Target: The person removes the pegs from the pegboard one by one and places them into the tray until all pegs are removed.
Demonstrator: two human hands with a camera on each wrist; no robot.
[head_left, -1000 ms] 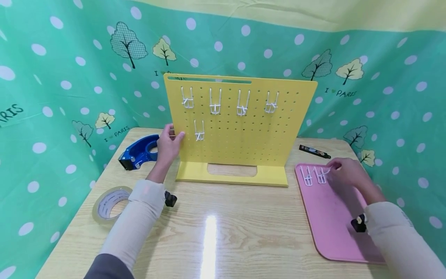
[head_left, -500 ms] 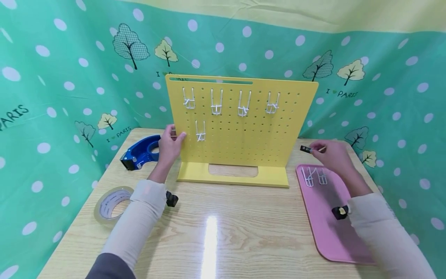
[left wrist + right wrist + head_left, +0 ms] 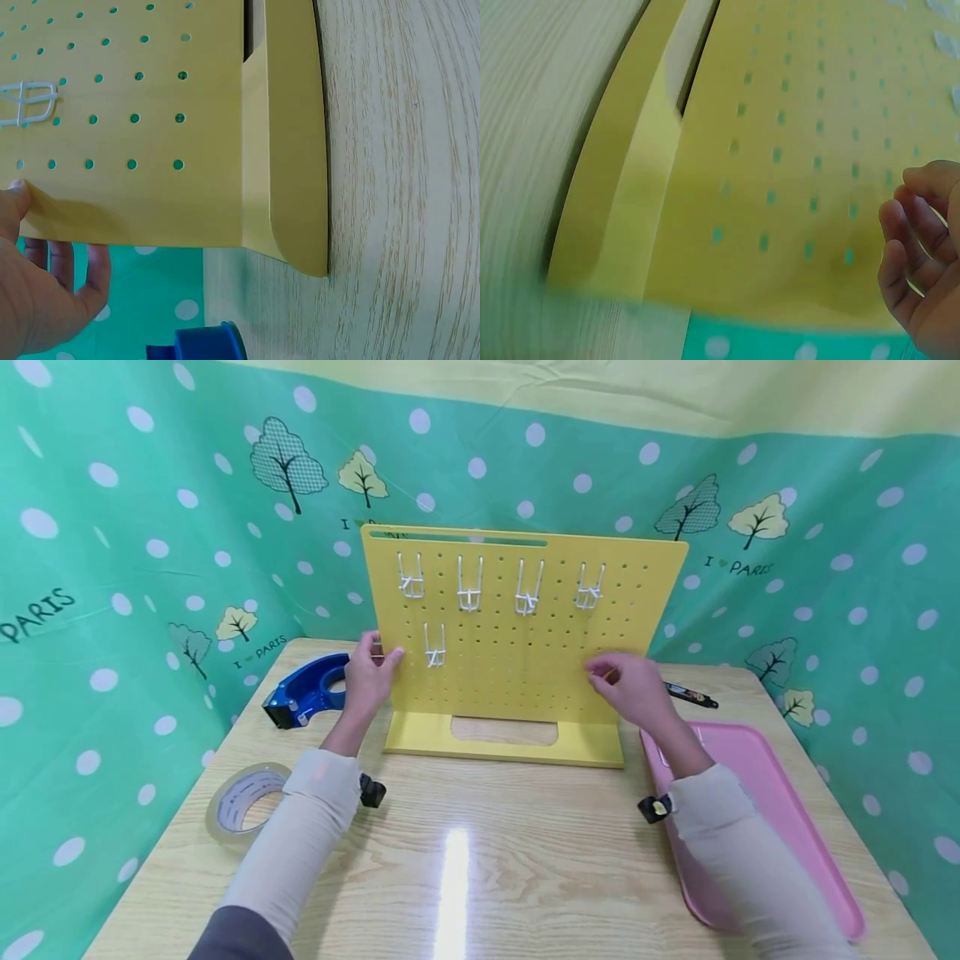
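Observation:
A yellow pegboard stands upright on its flat foot. Several white wire hooks hang along its top row, and one hook hangs lower left. My left hand grips the board's left edge, thumb in front and fingers behind. In the left wrist view, that hand appears beside the edge. My right hand is in front of the board's lower right part, thumb and fingertips pinched together around a white wire hook that the fingers almost wholly hide. Curled fingers of the right hand show in the right wrist view.
A pink tray lies at right; my right forearm mostly covers the hooks in it. Behind it is a black marker. At left lie a blue tape dispenser and a roll of clear tape. A green curtain hangs behind.
My right hand has left the hooks in the pink tray, passed above the marker, and moved left to the pegboard. My left hand stays on the board's edge.

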